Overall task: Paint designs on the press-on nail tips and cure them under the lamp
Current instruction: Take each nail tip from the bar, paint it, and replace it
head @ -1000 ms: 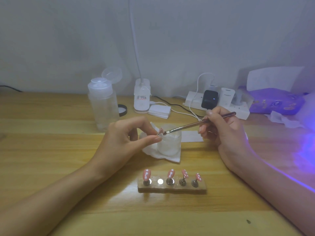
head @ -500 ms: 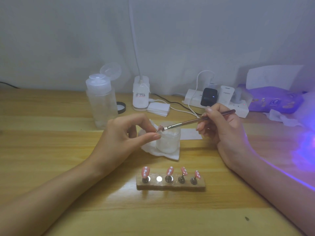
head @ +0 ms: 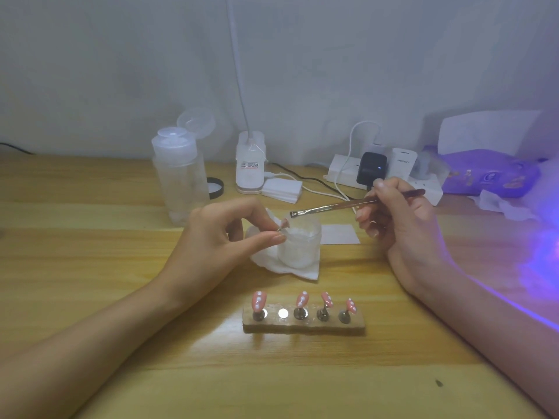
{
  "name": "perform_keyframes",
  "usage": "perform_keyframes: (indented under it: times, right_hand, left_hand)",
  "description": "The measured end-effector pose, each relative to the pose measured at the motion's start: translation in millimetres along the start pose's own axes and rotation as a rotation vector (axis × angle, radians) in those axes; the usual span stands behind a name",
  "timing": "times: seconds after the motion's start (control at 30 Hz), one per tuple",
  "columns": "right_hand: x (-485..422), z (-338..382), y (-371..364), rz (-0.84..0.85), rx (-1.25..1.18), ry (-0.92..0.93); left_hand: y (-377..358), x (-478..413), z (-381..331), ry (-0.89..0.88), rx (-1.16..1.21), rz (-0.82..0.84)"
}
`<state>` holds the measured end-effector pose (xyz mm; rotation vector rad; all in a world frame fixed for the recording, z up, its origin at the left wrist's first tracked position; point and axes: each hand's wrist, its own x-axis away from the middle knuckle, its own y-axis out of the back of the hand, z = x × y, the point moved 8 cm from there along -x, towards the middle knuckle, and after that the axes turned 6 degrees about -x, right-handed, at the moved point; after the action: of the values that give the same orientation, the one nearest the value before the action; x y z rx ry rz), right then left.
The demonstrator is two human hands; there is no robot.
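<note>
My left hand [head: 223,237] pinches a small pink nail tip [head: 284,223] on its stand between thumb and forefinger, over a small clear jar [head: 301,246]. My right hand [head: 396,219] grips a thin nail brush [head: 348,204], and the bristle end hovers just above and right of the held tip, a little apart from it. In front of me lies a wooden holder [head: 302,323] with several pink nail tips [head: 302,298] dotted white standing on it; its second socket from the left shows only a bare metal disc.
The jar rests on a white wipe [head: 287,267]. At the back stand a clear pump bottle [head: 178,176] with its lid up, a white lamp base [head: 250,164], a power strip [head: 390,176] with plugs and cables, and a purple tissue pack [head: 490,173]. Violet light glows at the right edge [head: 544,252].
The brush tip has lifted slightly off the held nail tip and now hovers just above it. My left hand has stayed in the same spot.
</note>
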<state>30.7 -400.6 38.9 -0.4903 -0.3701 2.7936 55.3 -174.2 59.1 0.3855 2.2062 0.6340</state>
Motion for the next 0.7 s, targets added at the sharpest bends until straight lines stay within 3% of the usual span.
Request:
perform_keyframes:
  times: [0.7]
  right_hand:
    - [1.1,-0.8,-3.5,0.041,0.079,0.023]
  left_hand:
    - [-0.4,0.2,2.6,0.009,0.017,0.002]
